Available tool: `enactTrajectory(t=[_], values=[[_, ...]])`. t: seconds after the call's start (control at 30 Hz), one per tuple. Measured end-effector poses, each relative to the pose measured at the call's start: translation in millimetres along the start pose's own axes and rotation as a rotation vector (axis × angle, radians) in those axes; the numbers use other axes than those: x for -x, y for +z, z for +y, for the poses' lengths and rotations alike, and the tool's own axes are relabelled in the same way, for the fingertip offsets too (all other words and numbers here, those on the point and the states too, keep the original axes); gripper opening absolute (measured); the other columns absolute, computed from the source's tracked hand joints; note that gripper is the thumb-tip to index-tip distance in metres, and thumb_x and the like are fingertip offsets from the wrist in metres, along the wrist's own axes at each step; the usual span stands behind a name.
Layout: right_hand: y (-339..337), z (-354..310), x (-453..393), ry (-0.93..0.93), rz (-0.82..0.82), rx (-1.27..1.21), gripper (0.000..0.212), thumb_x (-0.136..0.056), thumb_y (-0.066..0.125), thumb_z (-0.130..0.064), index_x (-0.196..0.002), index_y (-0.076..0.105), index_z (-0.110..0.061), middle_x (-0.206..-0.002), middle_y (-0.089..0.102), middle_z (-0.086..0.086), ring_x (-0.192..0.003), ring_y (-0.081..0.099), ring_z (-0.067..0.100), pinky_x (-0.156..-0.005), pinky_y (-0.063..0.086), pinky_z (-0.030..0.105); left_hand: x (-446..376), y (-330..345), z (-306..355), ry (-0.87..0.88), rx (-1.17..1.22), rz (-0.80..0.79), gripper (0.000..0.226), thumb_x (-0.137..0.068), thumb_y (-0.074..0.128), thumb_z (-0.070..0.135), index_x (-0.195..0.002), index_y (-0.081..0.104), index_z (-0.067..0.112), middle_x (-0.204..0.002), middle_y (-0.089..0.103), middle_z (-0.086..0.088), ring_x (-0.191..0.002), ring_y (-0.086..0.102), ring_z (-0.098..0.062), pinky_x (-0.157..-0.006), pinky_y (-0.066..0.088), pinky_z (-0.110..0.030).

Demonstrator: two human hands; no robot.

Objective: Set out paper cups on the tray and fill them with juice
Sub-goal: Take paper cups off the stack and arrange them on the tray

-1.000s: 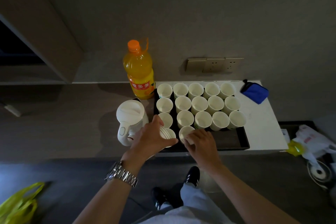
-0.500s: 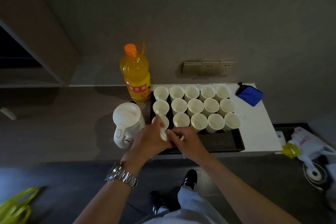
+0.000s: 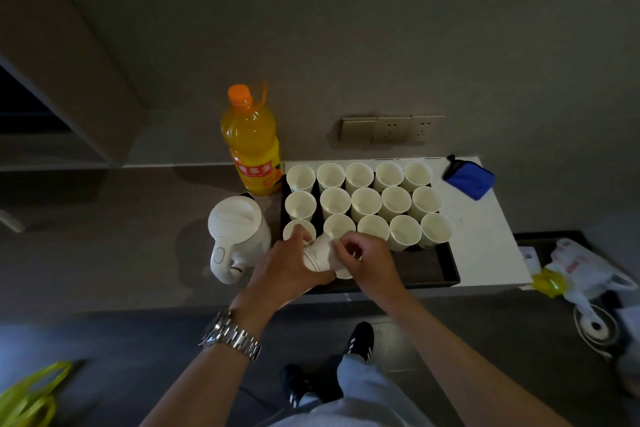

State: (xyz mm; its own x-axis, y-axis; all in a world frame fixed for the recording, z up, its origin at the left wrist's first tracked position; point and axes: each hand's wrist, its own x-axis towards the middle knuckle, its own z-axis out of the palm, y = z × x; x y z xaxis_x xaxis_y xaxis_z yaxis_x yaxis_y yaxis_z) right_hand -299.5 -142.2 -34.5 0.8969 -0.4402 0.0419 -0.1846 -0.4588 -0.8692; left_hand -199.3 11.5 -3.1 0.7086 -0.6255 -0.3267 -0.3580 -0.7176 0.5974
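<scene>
Here, in the head view, the left hand [image 3: 289,265] is gripping a short cup stack [image 3: 320,255] lying sideways, its long axis running toward the right hand [image 3: 367,262], which is pinching the stack's end cup. The tray [image 3: 446,274] lies directly beneath both hands, its bare near strip just right of them, nearer the right hand.

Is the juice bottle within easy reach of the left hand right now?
Probably yes, but not yet free: the left hand grips the cup stack. The juice bottle stands beyond the kettle, path otherwise open.
</scene>
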Motion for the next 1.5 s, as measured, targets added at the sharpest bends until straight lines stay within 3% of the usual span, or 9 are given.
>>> enactTrajectory(t=[0.2,0.37,0.43,0.57,0.73,0.87,1.0,1.37,1.5], values=[[-37.5,19.0,4.0,0.101,0.183,0.055,0.016,-0.096,0.064,-0.028,-0.081,0.067,-0.025,-0.075,0.064,-0.014,-0.074,0.06,0.005,-0.062,0.048,0.021,-3.7,5.5,1.1,-0.014,0.005,-0.02,0.076,-0.066,0.083,0.062,-0.122,0.036,0.041,-0.12,0.062,0.011,-0.106,0.059,-0.013,-0.081,0.046,-0.029],[-59.3,32.0,15.0,0.156,0.334,0.15,0.015,-0.087,0.072,-0.027,-0.083,0.058,-0.028,-0.077,0.063,-0.014,-0.075,0.062,0.006,-0.067,0.053,0.023,-7.2,8.9,11.8,0.007,0.013,-0.016,0.077,-0.061,0.082,0.065,-0.12,0.038,0.044,-0.116,0.063,0.014,-0.105,0.061,-0.015,-0.089,0.053,-0.038],[-61.9,40.0,23.2,0.083,0.315,0.275,0.016,-0.086,0.075,-0.028,-0.087,0.058,-0.026,-0.078,0.066,-0.012,-0.073,0.065,0.008,-0.067,0.056,0.023,-9.8,11.0,16.5,0.02,0.053,-0.029,0.08,-0.059,0.083,0.066,-0.12,0.038,0.043,-0.113,0.062,0.014,-0.105,0.061,-0.014,-0.088,0.053,-0.038],[-57.5,61.3,36.2,-0.066,0.241,0.52,0.02,-0.083,0.081,-0.03,-0.091,0.066,-0.019,-0.081,0.073,-0.006,-0.071,0.068,0.011,-0.063,0.059,0.027,-14.3,12.9,27.0,0.035,0.131,-0.108,0.091,-0.057,0.091,0.058,-0.127,0.039,0.034,-0.116,0.058,0.011,-0.105,0.056,-0.009,-0.077,0.042,-0.023],[-44.3,73.8,37.0,-0.164,0.233,0.645,0.024,-0.072,0.089,-0.021,-0.08,0.067,-0.017,-0.073,0.071,-0.004,-0.064,0.066,0.019,-0.061,0.055,0.032,-22.3,12.8,31.6,0.035,0.096,-0.173,0.096,-0.058,0.095,0.042,-0.131,0.034,0.029,-0.114,0.049,0.008,-0.098,0.049,-0.008,-0.066,0.036,-0.015],[-36.9,86.9,35.4,-0.176,0.173,0.674,0.017,-0.078,0.085,-0.024,-0.081,0.069,-0.019,-0.076,0.071,-0.005,-0.071,0.068,0.016,-0.077,0.054,0.032,-27.0,13.7,32.5,0.029,0.101,-0.171,0.087,-0.063,0.093,0.033,-0.124,0.03,0.027,-0.108,0.05,0.007,-0.088,0.048,-0.002,-0.061,0.036,-0.015],[-29.9,96.3,34.3,-0.158,0.124,0.688,0.016,-0.08,0.083,-0.026,-0.081,0.068,-0.021,-0.078,0.071,-0.007,-0.076,0.067,0.014,-0.081,0.053,0.032,-30.0,12.3,33.5,0.02,0.095,-0.146,0.082,-0.063,0.091,0.039,-0.118,0.031,0.026,-0.102,0.05,0.011,-0.088,0.05,0.0,-0.061,0.038,-0.017],[-20.9,105.1,34.8,-0.13,0.105,0.668,0.019,-0.078,0.084,-0.023,-0.079,0.066,-0.02,-0.075,0.067,-0.007,-0.073,0.064,0.013,-0.078,0.049,0.028,-36.7,14.2,34.4,-0.02,0.137,-0.13,0.082,-0.062,0.093,0.039,-0.115,0.031,0.023,-0.101,0.05,0.012,-0.086,0.052,-0.001,-0.059,0.036,-0.014],[-20.9,108.5,35.9,-0.104,0.082,0.637,0.017,-0.081,0.081,-0.026,-0.08,0.065,-0.02,-0.077,0.067,-0.008,-0.076,0.063,0.013,-0.078,0.054,0.034,-38.8,17.8,32.9,-0.007,0.132,-0.128,0.081,-0.062,0.093,0.039,-0.113,0.032,0.024,-0.101,0.051,0.012,-0.087,0.053,-0.001,-0.06,0.04,-0.017]])
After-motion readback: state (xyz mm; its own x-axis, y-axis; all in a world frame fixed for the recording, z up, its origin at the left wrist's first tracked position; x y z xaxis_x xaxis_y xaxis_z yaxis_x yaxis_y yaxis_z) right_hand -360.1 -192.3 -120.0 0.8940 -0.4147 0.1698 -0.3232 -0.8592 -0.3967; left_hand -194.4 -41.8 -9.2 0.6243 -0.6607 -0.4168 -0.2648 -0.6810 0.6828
